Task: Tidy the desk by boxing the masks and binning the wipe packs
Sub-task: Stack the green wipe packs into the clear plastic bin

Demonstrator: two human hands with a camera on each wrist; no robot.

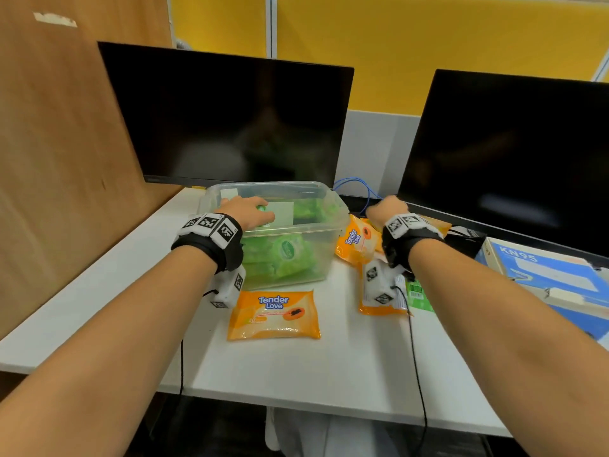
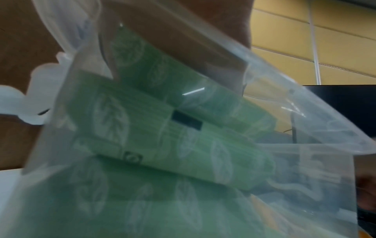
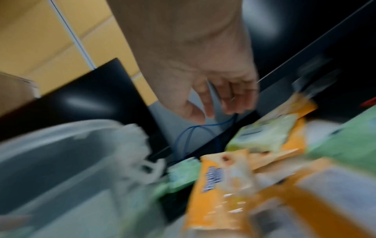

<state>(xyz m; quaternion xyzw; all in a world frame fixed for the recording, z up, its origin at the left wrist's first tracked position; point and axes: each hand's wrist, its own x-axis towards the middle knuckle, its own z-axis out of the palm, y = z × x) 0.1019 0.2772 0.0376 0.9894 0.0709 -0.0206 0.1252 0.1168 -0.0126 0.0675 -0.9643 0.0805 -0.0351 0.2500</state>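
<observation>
1. Green wipe pack [image 1: 268, 215] sat under the left hand [image 1: 245, 212], over the clear plastic bin [image 1: 333, 237]; fingers curled round it, above other green packs [image 2: 162, 145] stacked inside.
2. To do this well, prob. lower it flat onto the stack before letting go, so it doesn't tip over the rim.
3. Right hand [image 3: 213, 90] hung above the orange Tender Love packs [image 1: 357, 242] beside the bin, fingers loosely curled, holding nothing, not touching them.
4. Another orange pack [image 1: 274, 314] lay in front of the bin on the white desk [image 1: 296, 374]; KN95 mask box [image 1: 553, 275] at far right.
</observation>
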